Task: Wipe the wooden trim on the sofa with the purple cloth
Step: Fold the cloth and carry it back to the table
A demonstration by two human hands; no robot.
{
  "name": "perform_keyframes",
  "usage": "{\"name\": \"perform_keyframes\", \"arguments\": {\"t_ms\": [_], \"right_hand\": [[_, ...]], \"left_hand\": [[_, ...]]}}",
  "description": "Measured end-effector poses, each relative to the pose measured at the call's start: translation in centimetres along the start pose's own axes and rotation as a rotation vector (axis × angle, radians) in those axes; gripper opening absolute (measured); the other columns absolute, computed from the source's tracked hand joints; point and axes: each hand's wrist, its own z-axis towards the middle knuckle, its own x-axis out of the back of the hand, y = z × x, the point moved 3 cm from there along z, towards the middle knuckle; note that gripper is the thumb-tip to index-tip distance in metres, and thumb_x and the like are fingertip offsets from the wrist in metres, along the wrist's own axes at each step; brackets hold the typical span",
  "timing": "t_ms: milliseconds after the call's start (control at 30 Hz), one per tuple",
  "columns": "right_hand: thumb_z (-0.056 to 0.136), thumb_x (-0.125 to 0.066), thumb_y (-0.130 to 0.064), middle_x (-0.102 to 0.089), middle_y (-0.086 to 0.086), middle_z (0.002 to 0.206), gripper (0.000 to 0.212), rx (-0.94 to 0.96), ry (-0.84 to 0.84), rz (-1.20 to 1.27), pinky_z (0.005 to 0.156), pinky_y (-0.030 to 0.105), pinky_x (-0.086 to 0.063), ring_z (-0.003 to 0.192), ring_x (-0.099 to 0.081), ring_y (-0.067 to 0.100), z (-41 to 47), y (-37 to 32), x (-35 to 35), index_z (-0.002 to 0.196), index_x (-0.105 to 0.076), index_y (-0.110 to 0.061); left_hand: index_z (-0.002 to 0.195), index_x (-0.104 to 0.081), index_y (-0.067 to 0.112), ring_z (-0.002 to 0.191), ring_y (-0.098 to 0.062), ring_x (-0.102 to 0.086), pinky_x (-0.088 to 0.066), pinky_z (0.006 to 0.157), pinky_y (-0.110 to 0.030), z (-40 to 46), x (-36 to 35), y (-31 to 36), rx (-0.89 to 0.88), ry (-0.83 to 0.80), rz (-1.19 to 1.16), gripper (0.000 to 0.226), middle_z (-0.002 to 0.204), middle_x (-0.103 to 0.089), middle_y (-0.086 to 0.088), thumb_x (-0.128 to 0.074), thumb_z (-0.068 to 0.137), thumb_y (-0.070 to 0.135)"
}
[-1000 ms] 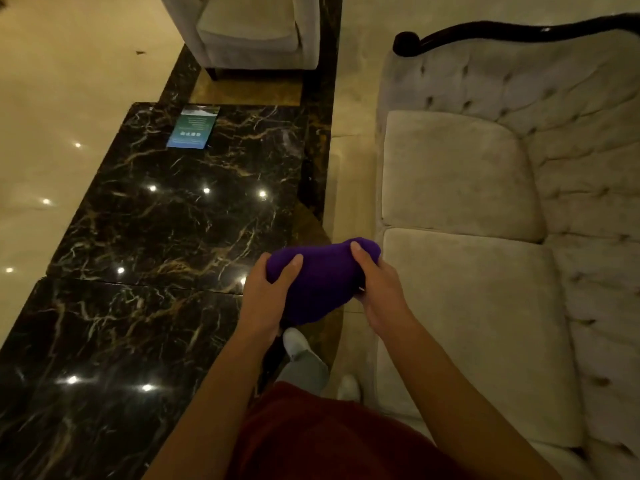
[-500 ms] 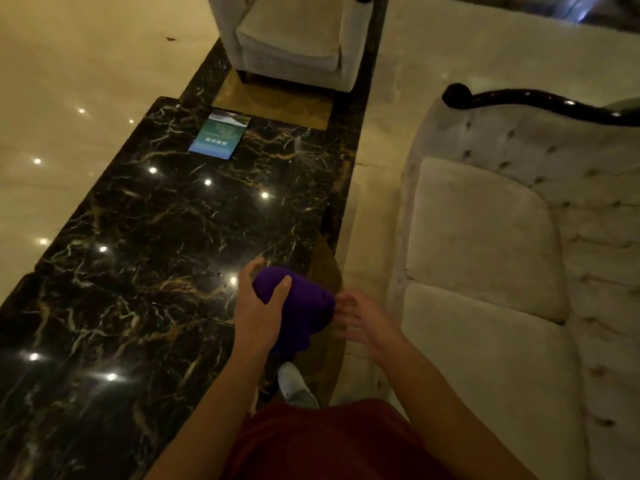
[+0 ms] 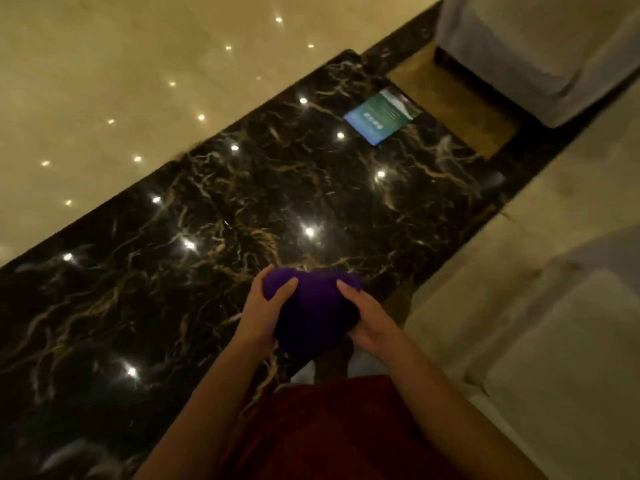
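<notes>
A bunched purple cloth (image 3: pixel 313 311) is held in front of my body, above the near edge of the black marble table. My left hand (image 3: pixel 265 311) grips its left side with the thumb on top. My right hand (image 3: pixel 369 320) grips its right side, thumb over the cloth. The beige sofa (image 3: pixel 554 358) shows only its seat cushions at the lower right. Its dark wooden trim is out of view.
A long black marble table (image 3: pixel 242 209) with gold veins runs diagonally across the middle. A blue-green leaflet (image 3: pixel 382 116) lies near its far end. A pale armchair (image 3: pixel 540 46) stands at the top right. Glossy beige floor (image 3: pixel 121 81) fills the upper left.
The view has swung left, away from the sofa back and its trim. My right hand, which was off the cloth half a second ago, now grips it again beside the left hand.
</notes>
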Motion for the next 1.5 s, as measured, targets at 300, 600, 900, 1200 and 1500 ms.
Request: {"name": "perform_keyframes", "arguments": {"t_ms": [300,600,900,1200,1500], "right_hand": [[0.084,-0.071,-0.001,-0.078,0.011,0.113,0.041,-0.276,-0.132,-0.563,0.085,0.038,-0.060,0.105,-0.073,0.028,10.0,-6.3,-3.8,0.120,-0.072,-0.021],[0.069,-0.092,-0.015,-0.072,-0.002,0.104,0.045,-0.200,-0.038,-1.204,0.080,0.034,-0.057,0.101,-0.070,0.020,23.8,0.8,2.7,0.097,-0.061,-0.032],[0.083,-0.084,-0.031,-0.056,-0.006,0.101,0.043,-0.070,0.152,-1.511,0.082,0.031,-0.042,0.097,-0.055,0.016,33.6,10.8,12.3,0.106,-0.047,-0.027],[0.094,-0.067,-0.047,-0.067,0.005,0.111,0.039,-0.066,0.202,-1.902,0.082,0.044,-0.056,0.100,-0.066,0.029,35.6,12.8,15.3,0.117,-0.051,-0.021],[0.096,-0.062,-0.053,-0.070,0.008,0.111,0.039,-0.102,0.160,-2.198,0.076,0.038,-0.046,0.104,-0.066,0.031,35.7,10.9,13.2,0.114,-0.062,-0.019]], "left_hand": [[0.160,-0.032,0.025,0.133,-0.027,-0.056,-0.059,0.089,-0.033,4.0,2.3,-2.2,0.032,0.161,-0.239,0.088,0.151,-0.051,-0.009,-0.076,0.087,0.000],[0.144,-0.049,0.022,0.127,-0.023,-0.058,-0.051,0.108,-0.045,15.6,7.0,-13.7,0.109,0.308,0.137,0.072,0.133,-0.061,-0.002,-0.073,0.083,-0.006],[0.145,-0.050,0.017,0.132,-0.025,-0.056,-0.048,0.112,-0.051,27.1,10.5,-28.0,0.280,0.319,0.336,0.064,0.142,-0.060,-0.007,-0.080,0.088,0.022],[0.141,-0.058,0.016,0.118,-0.024,-0.066,-0.053,0.100,-0.037,28.9,11.3,-33.5,0.371,0.409,0.455,0.060,0.131,-0.069,-0.008,-0.076,0.091,0.043],[0.136,-0.061,0.025,0.116,-0.023,-0.066,-0.056,0.100,-0.041,27.9,12.3,-32.1,0.419,0.524,0.530,0.047,0.124,-0.067,-0.002,-0.077,0.092,0.031]]}}
